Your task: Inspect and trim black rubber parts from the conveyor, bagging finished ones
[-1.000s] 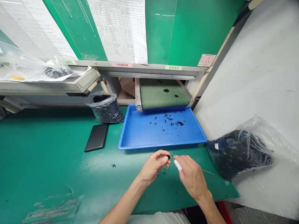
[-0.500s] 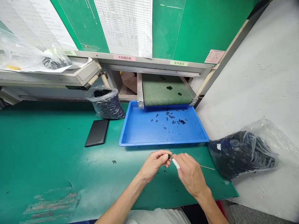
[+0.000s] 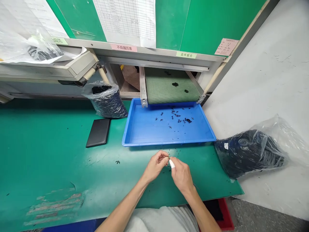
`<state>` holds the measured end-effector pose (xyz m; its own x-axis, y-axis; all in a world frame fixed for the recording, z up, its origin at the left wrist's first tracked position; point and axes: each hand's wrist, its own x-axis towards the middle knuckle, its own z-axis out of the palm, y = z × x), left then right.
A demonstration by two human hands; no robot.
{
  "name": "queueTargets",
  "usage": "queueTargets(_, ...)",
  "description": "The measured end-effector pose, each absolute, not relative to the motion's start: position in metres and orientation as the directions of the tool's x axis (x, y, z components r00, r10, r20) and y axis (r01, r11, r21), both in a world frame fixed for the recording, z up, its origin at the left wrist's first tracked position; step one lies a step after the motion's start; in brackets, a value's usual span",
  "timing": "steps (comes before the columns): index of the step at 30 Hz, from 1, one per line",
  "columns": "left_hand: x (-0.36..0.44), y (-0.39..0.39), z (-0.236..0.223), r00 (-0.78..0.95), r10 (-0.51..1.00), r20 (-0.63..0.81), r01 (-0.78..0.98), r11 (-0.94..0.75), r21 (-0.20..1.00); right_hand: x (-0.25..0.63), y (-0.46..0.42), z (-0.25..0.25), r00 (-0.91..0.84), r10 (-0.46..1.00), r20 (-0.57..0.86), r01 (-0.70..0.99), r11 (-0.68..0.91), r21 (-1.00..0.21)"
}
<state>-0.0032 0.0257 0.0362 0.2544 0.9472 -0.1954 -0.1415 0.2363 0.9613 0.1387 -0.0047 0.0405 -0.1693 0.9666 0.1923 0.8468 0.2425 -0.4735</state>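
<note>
Just in front of the blue plastic tray (image 3: pixel 169 142), the person's left hand (image 3: pixel 155 166) and right hand (image 3: pixel 181 177) meet above the green counter (image 3: pixel 48 145). The two hands have drawn closer together than a moment before, and their fingertips now almost touch. The left hand's fingers curl inward in a tight pinch, and the right hand's fingers bend toward them, with a white finger wrap (image 3: pixel 172 163) on the one nearest the left hand. Each grip looks closed, but the fingers hide whatever may lie between them, so it cannot be told whether either holds a part. Small black parts (image 3: pixel 177 117) lie scattered across the floor of the tray, and loose black bits (image 3: pixel 169 150) dot the counter just below its front rim, around the hands. Behind the tray, a green mesh conveyor belt (image 3: pixel 172 90) ends over the back rim and carries a few more dark pieces. To the tray's right lies a clear plastic bag of black parts (image 3: pixel 246 153), while a second bag (image 3: pixel 106 103) stands behind its left corner. A flat black case (image 3: pixel 98 132) lies on the counter left of the tray.
</note>
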Motion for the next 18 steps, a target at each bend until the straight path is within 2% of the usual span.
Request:
queueTargets(4,0.002,0.023,0.020,0.240,0.939,-0.246,-0.215,0.299,0.930,0.138,-0.002,0.030,-0.014,1.000,-0.005,0.790,0.008,-0.613)
queueTargets(7,0.000,0.025,0.015,0.191,0.918,-0.347,-0.255,0.388,0.886,0.153,0.003,0.021,-0.008,0.998,-0.067,0.753,-0.038,-0.656)
queueTargets(11,-0.010,0.046,0.029,0.208,0.866,-0.456,-0.431,0.499,0.752,0.184,0.008,0.008,-0.010,0.999,0.035,0.839,0.027,-0.544)
queueTargets(15,-0.010,0.093,0.063,0.243,0.887,-0.391,-0.612,0.454,0.647,0.212,0.006,-0.008,0.002,0.985,0.172,0.923,0.064,-0.379)
queueTargets(18,0.000,0.143,0.095,0.247,0.911,-0.329,-0.627,0.409,0.663,0.226,0.003,-0.028,0.002,0.956,0.295,0.950,0.090,-0.299)
